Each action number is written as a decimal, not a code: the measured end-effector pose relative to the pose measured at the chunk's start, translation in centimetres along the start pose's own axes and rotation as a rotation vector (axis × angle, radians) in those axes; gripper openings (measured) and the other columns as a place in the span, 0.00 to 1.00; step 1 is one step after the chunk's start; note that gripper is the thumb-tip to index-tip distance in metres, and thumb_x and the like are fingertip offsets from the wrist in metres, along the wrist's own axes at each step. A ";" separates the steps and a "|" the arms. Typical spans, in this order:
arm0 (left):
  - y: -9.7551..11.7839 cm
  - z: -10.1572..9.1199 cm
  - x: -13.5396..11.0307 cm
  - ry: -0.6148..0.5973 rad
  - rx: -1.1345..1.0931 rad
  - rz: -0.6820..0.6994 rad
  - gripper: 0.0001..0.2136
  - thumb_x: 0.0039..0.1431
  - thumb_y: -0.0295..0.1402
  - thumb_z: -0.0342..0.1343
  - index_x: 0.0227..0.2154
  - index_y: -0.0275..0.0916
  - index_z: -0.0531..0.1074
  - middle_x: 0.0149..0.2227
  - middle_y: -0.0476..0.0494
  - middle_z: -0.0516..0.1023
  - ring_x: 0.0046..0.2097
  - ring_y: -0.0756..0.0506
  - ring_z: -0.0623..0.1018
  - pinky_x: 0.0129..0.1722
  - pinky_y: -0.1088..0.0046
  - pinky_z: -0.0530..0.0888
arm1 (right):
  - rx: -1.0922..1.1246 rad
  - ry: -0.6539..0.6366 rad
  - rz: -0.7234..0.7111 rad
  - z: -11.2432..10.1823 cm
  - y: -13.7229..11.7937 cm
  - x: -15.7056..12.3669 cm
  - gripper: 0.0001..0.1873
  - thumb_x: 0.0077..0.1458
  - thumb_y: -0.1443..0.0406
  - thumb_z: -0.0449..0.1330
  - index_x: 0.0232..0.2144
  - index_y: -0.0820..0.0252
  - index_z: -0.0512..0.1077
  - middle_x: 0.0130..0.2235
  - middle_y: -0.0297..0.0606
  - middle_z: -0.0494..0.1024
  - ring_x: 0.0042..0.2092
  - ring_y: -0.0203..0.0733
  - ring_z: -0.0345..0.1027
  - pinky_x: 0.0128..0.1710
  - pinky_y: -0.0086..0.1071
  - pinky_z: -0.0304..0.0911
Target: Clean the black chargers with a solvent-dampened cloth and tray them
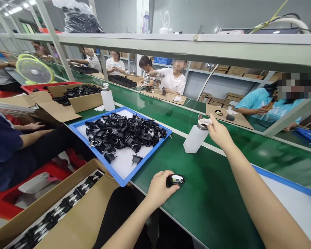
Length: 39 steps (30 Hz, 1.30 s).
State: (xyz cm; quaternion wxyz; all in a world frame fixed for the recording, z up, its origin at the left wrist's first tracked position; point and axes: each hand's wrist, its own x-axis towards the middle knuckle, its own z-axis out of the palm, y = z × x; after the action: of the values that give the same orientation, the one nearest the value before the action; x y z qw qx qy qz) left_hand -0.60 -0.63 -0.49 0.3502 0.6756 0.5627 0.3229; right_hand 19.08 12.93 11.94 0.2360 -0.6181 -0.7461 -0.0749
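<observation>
My left hand point(160, 188) is closed around a small black adapter point(175, 180) with a shiny label, held just above the green belt point(209, 193) near its front edge. My right hand point(219, 133) reaches forward and presses a small white cloth point(205, 121) onto the metal top of a white dispenser bottle point(195, 138) standing on the belt. Left of the bottle lies a blue-rimmed white tray point(124, 162) heaped with several black adapters point(121, 133).
An open cardboard box point(54, 214) with rows of black parts sits at the lower left. A person in dark clothes sits to the left. A second bottle point(107, 98) and another box of parts point(79, 95) stand further along. Other workers sit across the belt. A blue-edged tray point(287, 183) lies at right.
</observation>
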 end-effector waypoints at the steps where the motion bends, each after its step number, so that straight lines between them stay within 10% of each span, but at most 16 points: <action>1: 0.0 -0.1 -0.1 -0.003 0.001 0.004 0.13 0.42 0.35 0.52 0.35 0.41 0.65 0.35 0.47 0.69 0.40 0.45 0.67 0.41 0.66 0.64 | -0.008 0.002 -0.027 0.0 0.0 -0.1 0.27 0.50 0.66 0.39 0.53 0.71 0.50 0.43 0.48 0.67 0.41 0.54 0.61 0.37 0.45 0.58; 39: -0.3 0.2 -0.3 0.036 0.060 0.082 0.13 0.44 0.37 0.50 0.35 0.40 0.64 0.31 0.46 0.69 0.37 0.45 0.67 0.39 0.68 0.64 | 0.125 0.135 0.163 1.2 -1.3 0.9 0.27 0.48 0.68 0.41 0.51 0.72 0.54 0.40 0.50 0.69 0.41 0.53 0.62 0.39 0.43 0.58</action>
State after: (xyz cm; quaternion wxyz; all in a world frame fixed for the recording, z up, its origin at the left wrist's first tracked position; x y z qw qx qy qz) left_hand -0.64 -0.90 -0.83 0.3062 0.7024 0.5500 0.3323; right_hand 17.40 13.86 11.55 0.3289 -0.6545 -0.6790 -0.0500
